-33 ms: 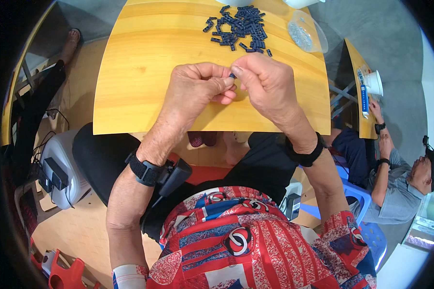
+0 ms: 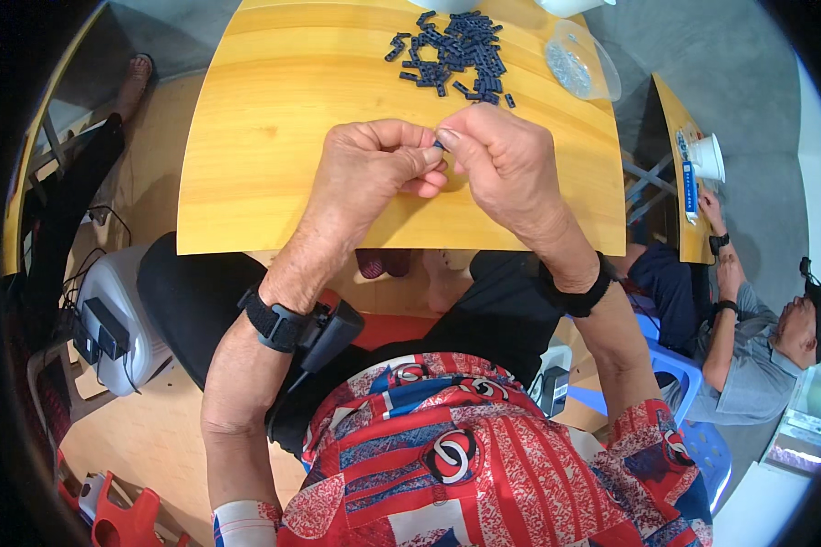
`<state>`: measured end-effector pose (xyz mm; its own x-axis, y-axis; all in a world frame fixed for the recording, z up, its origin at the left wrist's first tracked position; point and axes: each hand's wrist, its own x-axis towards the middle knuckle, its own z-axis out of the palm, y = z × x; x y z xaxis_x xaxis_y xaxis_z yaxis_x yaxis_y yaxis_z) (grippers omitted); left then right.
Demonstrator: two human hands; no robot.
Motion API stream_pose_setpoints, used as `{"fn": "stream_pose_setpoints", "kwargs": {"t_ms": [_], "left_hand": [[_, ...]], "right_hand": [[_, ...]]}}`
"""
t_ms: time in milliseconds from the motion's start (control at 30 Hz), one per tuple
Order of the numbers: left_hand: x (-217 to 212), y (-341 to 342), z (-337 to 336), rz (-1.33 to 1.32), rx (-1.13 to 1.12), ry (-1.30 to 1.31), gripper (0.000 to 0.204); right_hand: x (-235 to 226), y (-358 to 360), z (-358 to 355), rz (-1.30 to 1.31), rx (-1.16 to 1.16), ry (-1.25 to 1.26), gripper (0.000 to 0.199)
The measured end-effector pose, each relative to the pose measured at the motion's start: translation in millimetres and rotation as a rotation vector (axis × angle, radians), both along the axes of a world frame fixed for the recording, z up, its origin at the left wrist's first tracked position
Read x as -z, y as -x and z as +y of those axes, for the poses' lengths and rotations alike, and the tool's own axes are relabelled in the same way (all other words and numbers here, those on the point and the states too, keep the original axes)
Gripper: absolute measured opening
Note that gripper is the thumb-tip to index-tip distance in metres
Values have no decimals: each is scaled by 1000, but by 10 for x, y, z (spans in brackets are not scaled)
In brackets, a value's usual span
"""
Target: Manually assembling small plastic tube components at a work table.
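Left hand (image 2: 374,169) and right hand (image 2: 506,164) meet fingertip to fingertip above the wooden table (image 2: 274,137), jointly pinching one small dark connector piece (image 2: 439,144), raised for close handling. Supply pile (image 2: 456,50) lies beyond.

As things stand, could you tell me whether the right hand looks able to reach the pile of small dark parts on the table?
Probably yes: the right hand is just short of the pile of dark parts, with bare yellow table between them, though its fingertips are busy with a small piece.
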<state>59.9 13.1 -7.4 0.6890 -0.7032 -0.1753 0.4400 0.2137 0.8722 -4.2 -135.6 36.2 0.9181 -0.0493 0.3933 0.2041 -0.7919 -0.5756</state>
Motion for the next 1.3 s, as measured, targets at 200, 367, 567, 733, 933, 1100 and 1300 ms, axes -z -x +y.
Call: {"fn": "stream_pose_setpoints", "kwargs": {"t_ms": [200, 367, 567, 733, 933, 1100, 1300], "left_hand": [[-4, 41, -32, 32, -8, -10, 11], [-38, -37, -25, 62, 4, 11, 12], [16, -23, -33, -4, 11, -2, 11], [36, -9, -30, -35, -16, 17, 11], [18, -37, -16, -75, 51, -7, 13], [-94, -15, -8, -16, 147, -44, 20], [-73, 38, -34, -136, 137, -89, 20]], "right_hand": [[89, 84, -49, 16, 23, -97, 6], [2, 80, -139, 28, -38, -73, 21], [-83, 122, -147, -127, -150, 450, 28], [-110, 66, -99, -61, -185, 676, 24], [-180, 38, -90, -57, -244, 864, 23], [-91, 8, -164, -66, -252, 848, 23], [-62, 87, -158, 36, -240, 785, 24]]}}
